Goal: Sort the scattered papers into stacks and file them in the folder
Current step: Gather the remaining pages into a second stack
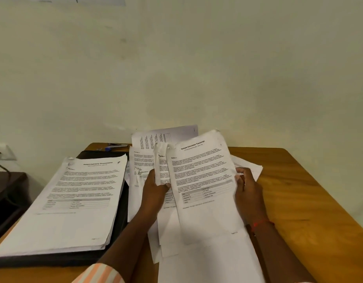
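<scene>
The thumb [166, 185] of the left hand [154, 190] is pressing on the curled left edge of a second sheet [160, 168], with the other fingers wrapping behind it. The right hand [248, 188] is pinching the right edge of the transcript sheet [203, 180] (headed "Sample Education Transcript"), thumb on the printed face and fingers hidden behind the paper. Both hands are holding their pages tilted up off the wooden table [311, 201], the transcript sheet overlapping the front of the second sheet in the middle.

The right wrist is wearing a red thread [262, 223]. Both forearms are reaching in from the near edge and angling toward each other, and the left one is emerging from a striped sleeve [99, 274] at the bottom of the view.

Loose papers [142, 160] are lying fanned under and beyond the hands at the centre of the table, with more pale sheets spreading toward the near edge. To the left, a thick sorted stack [74, 201] is resting printed side up on the black folder [122, 213], which is lying flat near the table's left edge. A pale wall [176, 68] is filling the far background.
</scene>
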Available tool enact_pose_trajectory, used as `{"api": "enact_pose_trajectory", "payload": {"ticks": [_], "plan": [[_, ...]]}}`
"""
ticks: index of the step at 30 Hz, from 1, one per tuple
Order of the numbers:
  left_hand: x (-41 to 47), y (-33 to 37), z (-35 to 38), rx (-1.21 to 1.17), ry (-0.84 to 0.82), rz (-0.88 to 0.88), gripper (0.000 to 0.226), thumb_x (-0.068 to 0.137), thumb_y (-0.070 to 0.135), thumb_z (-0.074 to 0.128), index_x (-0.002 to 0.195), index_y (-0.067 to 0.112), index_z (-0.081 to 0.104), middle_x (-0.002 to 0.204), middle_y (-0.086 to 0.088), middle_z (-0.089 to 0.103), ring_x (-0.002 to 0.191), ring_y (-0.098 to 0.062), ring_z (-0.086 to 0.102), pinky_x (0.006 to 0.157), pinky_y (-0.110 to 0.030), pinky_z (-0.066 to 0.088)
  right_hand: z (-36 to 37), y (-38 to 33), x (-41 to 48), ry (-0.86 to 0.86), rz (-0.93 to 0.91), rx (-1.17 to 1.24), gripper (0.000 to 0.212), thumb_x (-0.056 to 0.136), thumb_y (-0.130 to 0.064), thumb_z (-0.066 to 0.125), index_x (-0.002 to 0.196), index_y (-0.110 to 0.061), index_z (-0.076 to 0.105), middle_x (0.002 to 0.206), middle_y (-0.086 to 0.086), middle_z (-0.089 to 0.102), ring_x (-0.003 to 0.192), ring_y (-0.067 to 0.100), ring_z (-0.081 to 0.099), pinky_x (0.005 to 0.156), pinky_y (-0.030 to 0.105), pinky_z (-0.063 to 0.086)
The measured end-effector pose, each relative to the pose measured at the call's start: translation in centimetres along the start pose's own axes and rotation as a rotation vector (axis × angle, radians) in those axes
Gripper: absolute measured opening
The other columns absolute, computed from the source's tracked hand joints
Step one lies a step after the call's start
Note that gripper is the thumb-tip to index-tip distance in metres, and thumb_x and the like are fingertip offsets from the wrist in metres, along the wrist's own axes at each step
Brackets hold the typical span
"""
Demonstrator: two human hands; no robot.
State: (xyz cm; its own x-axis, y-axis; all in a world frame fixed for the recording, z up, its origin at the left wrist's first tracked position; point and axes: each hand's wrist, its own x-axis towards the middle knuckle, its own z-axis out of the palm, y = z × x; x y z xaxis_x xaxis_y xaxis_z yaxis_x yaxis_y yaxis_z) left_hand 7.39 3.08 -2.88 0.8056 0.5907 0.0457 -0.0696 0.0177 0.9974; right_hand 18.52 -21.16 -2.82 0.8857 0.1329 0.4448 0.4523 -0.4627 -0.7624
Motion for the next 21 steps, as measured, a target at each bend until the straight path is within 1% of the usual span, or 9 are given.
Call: {"api": "enact_pose_trajectory", "payload": {"ticks": [2,5,8,10,12,14,17,19,21], "plan": [[0.0,0.1,0.0,0.002,0.006,0.004,0.05,0.089,0.002,0.073,0.127,0.031,0.06,0.119,0.011,0.072,0.109,-0.007,0.068,0.085,-0.027,0.057,-0.2,-0.2,0.1,0.002,-0.003,-0.012,0.022,0.106,-0.022,0.044,0.125,-0.02,0.054,0.101,-0.005,0.069,0.081,0.008,0.069,0.057,0.022,0.056],[0.0,0.1,0.0,0.024,0.009,0.001,0.047,0.09,0.002,0.072,0.122,0.034,0.06,0.118,0.012,0.071,0.108,-0.006,0.068,0.082,-0.024,0.056,-0.3,-0.3,0.0,0.008,-0.002,-0.036,0.021,0.106,-0.02,0.045,0.126,-0.019,0.054,0.098,-0.008,0.067,0.08,0.006,0.068,0.057,0.021,0.057],[0.0,-0.1,-0.1,0.041,0.008,-0.007,0.048,0.09,0.002,0.072,0.127,0.031,0.059,0.119,0.012,0.071,0.109,-0.007,0.067,0.086,-0.027,0.057,-0.2,-0.1,0.0,0.001,0.009,-0.048,0.023,0.105,-0.02,0.046,0.127,-0.019,0.053,0.097,-0.009,0.067,0.078,0.005,0.068,0.056,0.024,0.058],[0.0,-0.1,-0.1,0.048,0.011,-0.009,0.049,0.091,0.001,0.071,0.128,0.029,0.058,0.12,0.011,0.071,0.109,-0.007,0.067,0.088,-0.029,0.057,-0.1,-0.3,0.0,0.004,0.012,-0.042,0.024,0.105,-0.019,0.046,0.128,-0.017,0.053,0.097,-0.01,0.065,0.077,0.004,0.067,0.055,0.022,0.056],[0.1,-0.2,-0.2,0.039,0.024,-0.022,0.049,0.091,-0.003,0.067,0.129,0.027,0.058,0.121,0.009,0.07,0.11,-0.01,0.067,0.089,-0.031,0.057,-0.3,-0.6,0.1,0.07,0.025,-0.026,0.022,0.106,-0.016,0.045,0.125,-0.013,0.055,0.097,-0.006,0.065,0.077,0.004,0.065,0.056,0.019,0.051],[0.1,-0.1,-0.2,0.036,0.029,-0.026,0.048,0.092,-0.005,0.064,0.13,0.025,0.057,0.122,0.007,0.069,0.111,-0.013,0.066,0.089,-0.032,0.057,-1.2,-0.3,0.5,0.241,0.095,-0.033,0.02,0.106,-0.013,0.043,0.122,-0.009,0.054,0.098,0.001,0.065,0.076,0.014,0.063,0.058,0.019,0.047],[0.1,0.0,-0.2,0.053,0.038,-0.035,0.048,0.093,-0.006,0.061,0.13,0.024,0.056,0.121,0.007,0.069,0.111,-0.015,0.066,0.09,-0.032,0.056,-3.2,1.9,1.4,0.444,0.198,-0.165,0.018,0.105,-0.01,0.045,0.122,-0.007,0.051,0.099,0.017,0.069,0.079,0.029,0.065,0.062,0.03,0.051],[0.4,0.4,-0.7,0.08,0.058,-0.046,0.05,0.093,-0.007,0.06,0.133,0.023,0.056,0.119,0.005,0.069,0.11,-0.017,0.066,0.091,-0.036,0.056,-4.7,3.4,1.7,0.443,0.237,-0.271,0.018,0.104,-0.007,0.046,0.12,-0.006,0.053,0.099,0.023,0.068,0.081,0.037,0.065,0.063,0.033,0.047],[0.8,1.0,-1.5,0.121,0.091,-0.031,0.052,0.093,-0.007,0.059,0.134,0.024,0.055,0.118,0.005,0.068,0.106,-0.016,0.065,0.087,-0.034,0.056,-6.2,4.0,1.9,0.405,0.312,-0.353,0.02,0.103,-0.009,0.046,0.122,-0.006,0.054,0.105,0.024,0.066,0.088,0.042,0.063,0.065,0.036,0.043]]}}
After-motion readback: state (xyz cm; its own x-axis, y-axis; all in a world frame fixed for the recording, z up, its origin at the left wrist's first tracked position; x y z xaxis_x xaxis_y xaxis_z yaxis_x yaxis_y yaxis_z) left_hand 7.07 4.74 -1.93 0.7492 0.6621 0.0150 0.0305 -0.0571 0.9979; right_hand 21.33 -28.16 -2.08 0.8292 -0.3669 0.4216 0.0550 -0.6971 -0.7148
